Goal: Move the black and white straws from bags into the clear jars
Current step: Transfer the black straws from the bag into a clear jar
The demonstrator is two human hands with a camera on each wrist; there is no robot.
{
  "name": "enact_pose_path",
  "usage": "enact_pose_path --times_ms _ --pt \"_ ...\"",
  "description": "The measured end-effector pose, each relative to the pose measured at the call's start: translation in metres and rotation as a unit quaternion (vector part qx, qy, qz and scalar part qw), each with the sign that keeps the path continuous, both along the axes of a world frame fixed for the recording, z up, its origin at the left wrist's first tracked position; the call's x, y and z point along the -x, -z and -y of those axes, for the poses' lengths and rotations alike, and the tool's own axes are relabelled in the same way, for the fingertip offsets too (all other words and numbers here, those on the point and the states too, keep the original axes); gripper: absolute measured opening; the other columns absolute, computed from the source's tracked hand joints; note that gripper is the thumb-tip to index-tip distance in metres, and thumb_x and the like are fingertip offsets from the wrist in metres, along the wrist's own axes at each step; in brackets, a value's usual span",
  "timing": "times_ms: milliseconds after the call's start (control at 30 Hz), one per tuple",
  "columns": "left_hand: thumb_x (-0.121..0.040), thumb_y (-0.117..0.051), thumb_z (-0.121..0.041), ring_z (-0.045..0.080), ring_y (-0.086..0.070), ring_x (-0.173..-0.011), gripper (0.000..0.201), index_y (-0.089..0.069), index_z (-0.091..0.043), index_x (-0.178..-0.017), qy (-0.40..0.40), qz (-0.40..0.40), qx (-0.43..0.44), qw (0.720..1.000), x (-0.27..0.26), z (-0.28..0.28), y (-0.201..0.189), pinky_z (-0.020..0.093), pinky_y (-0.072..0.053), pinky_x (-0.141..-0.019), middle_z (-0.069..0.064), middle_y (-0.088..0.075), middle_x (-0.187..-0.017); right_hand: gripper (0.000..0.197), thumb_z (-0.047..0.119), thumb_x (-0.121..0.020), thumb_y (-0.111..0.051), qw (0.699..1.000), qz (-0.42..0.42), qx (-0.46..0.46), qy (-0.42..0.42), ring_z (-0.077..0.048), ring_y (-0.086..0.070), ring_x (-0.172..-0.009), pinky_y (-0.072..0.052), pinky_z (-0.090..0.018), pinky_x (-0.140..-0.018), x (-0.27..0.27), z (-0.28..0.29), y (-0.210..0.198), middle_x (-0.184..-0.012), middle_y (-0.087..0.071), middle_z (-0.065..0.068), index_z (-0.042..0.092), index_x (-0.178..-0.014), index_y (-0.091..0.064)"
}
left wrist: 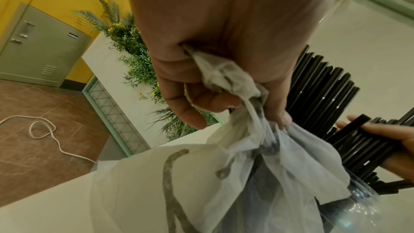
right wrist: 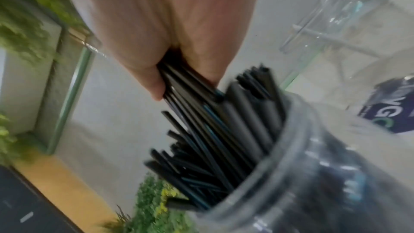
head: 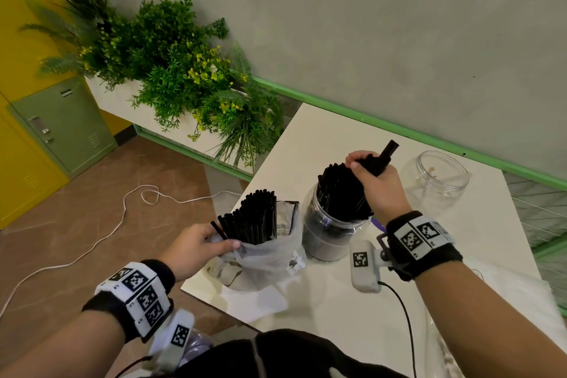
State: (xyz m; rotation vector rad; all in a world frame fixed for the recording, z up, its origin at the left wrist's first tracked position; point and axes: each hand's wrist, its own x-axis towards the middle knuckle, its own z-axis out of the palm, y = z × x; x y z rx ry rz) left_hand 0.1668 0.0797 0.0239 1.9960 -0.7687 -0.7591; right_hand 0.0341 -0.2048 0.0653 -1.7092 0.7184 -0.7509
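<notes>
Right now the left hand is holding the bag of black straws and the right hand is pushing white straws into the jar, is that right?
Not quite. The straws gripped by the right hand are black, not white; the head view shows it. The left hand does hold the bag, and the jar already contains black straws.

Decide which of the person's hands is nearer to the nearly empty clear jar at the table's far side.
Right. The right hand grips black straws over the filled jar, just beside the nearly empty clear jar. The left hand holds the bag, beyond the filled jar.

White table [head: 337, 132], on it bag of black straws [head: 260, 258], straw-filled clear jar [head: 328, 236], second clear jar [head: 441, 176]
</notes>
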Motion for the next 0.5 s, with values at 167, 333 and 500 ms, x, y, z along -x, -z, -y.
enact_pose_path --times_ms 167,333,500 --pt "-0.083 -0.071 -0.024 0.004 -0.034 -0.034 0.049 -0.042 -0.027 -0.044 -0.017 0.009 -0.022 1.000 -0.005 -0.001 0.005 0.016 -0.025 -0.042 -0.009 -0.036 -0.035 0.053 0.006 -0.084 -0.069 0.994 0.047 0.081 0.049 -0.009 -0.061 -0.103 -0.049 -0.025 -0.094 0.008 -0.003 0.002 -0.114 -0.057 0.001 0.025 -0.127 -0.044" --pt "-0.084 -0.070 -0.020 -0.001 -0.040 -0.035 0.044 -0.045 -0.029 -0.049 -0.010 0.008 -0.017 1.000 -0.003 0.001 0.002 0.012 -0.030 -0.043 -0.013 -0.042 -0.034 0.062 0.002 -0.084 -0.066 0.960 0.010 0.278 0.037 -0.008 -0.054 -0.110 -0.043 -0.024 -0.097 0.015 0.000 0.004 -0.132 -0.045 -0.002 0.018 -0.137 -0.037" --pt "-0.086 -0.068 -0.015 -0.007 -0.043 -0.035 0.045 -0.042 -0.030 -0.052 -0.003 0.015 -0.001 1.000 0.001 0.004 -0.005 0.009 -0.034 -0.044 -0.018 -0.043 -0.032 0.037 0.015 -0.098 -0.047 0.932 -0.053 0.357 -0.020 0.006 -0.034 -0.126 -0.025 -0.015 -0.111 0.023 -0.003 0.024 -0.141 -0.043 -0.001 0.007 -0.133 -0.050"
